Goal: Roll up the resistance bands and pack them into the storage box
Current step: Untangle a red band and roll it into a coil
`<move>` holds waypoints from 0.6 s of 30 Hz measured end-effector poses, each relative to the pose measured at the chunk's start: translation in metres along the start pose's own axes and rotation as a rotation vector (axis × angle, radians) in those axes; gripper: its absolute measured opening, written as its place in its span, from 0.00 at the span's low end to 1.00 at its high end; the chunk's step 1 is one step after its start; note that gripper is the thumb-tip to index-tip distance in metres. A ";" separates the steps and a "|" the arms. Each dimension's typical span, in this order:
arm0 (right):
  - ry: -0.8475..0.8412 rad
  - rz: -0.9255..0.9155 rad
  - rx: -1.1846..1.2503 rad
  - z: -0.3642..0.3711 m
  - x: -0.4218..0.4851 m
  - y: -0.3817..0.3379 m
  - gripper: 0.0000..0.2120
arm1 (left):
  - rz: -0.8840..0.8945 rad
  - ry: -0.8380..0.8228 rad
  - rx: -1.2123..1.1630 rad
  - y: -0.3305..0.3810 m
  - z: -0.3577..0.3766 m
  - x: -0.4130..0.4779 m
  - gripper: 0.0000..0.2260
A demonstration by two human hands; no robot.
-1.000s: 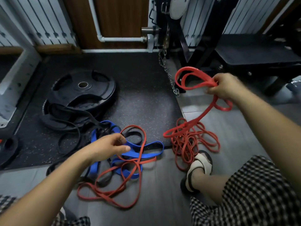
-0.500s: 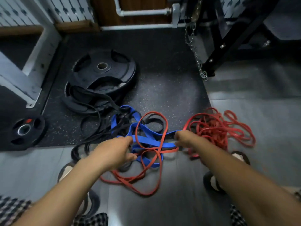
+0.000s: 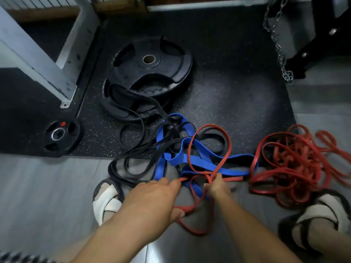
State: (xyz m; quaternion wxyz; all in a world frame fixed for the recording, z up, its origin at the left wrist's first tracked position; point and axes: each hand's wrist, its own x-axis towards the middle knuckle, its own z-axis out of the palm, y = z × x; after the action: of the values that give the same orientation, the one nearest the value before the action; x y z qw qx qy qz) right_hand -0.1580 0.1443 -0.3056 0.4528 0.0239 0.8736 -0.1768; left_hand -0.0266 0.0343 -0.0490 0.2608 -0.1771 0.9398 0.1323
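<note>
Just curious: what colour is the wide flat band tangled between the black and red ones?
Blue: the wide flat rubber band, head view.

The red band (image 3: 229, 147) crosses a bright blue band (image 3: 233, 170) among black bands (image 3: 110, 168); the heap of thinner bands (image 3: 296, 162) is red too. The mat (image 3: 228, 88) is black, speckled with pale flecks — the floor (image 3: 47, 186) plain grey. The large weight plate (image 3: 152, 61) is black; the small plate (image 3: 58, 133) is black with a silver hub and a red dot. The sandals (image 3: 107, 202) are white on black soles.
</note>
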 end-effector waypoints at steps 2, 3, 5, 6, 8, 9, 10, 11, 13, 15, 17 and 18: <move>0.024 -0.004 -0.110 -0.001 0.000 0.000 0.20 | 0.009 -0.023 0.013 0.000 0.000 -0.001 0.23; -0.011 -0.027 -0.149 -0.003 -0.004 -0.001 0.20 | 0.010 -0.043 0.018 0.000 0.000 -0.001 0.23; -0.103 -0.158 -0.100 -0.003 -0.013 -0.002 0.10 | 0.010 -0.066 0.022 0.002 -0.003 0.000 0.22; -0.175 -0.238 -0.025 -0.005 -0.019 -0.004 0.01 | 0.006 -0.069 0.028 0.002 -0.006 0.001 0.22; -0.249 -0.378 0.059 -0.019 -0.032 -0.011 0.10 | -0.004 -0.056 0.038 0.001 -0.013 0.001 0.22; -0.268 -0.445 0.074 -0.034 -0.045 -0.019 0.11 | -0.017 -0.049 0.039 0.000 -0.015 0.002 0.22; -0.293 -0.514 0.062 -0.050 -0.058 -0.026 0.10 | -0.033 -0.040 0.040 -0.001 -0.019 0.001 0.22; -0.320 -0.579 0.036 -0.070 -0.077 -0.035 0.10 | -0.041 -0.025 0.040 -0.001 -0.024 0.001 0.22; -0.363 -0.702 -0.042 -0.107 -0.114 -0.046 0.10 | -0.047 0.023 0.025 0.000 -0.030 -0.001 0.25; -0.384 -0.823 -0.096 -0.141 -0.160 -0.056 0.08 | -0.043 0.060 -0.087 0.001 -0.032 -0.001 0.30; -0.412 -0.924 -0.025 -0.171 -0.205 -0.065 0.09 | 0.021 0.128 -0.357 0.005 -0.031 0.000 0.40; -0.413 -0.976 0.038 -0.184 -0.226 -0.068 0.10 | 0.100 0.160 -0.511 0.010 -0.032 -0.002 0.45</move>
State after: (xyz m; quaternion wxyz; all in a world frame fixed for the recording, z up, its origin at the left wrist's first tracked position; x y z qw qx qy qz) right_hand -0.1825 0.1687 -0.0082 0.4800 -0.4128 0.6723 -0.3836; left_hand -0.0431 0.0331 -0.0202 0.1256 -0.2007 0.9010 0.3635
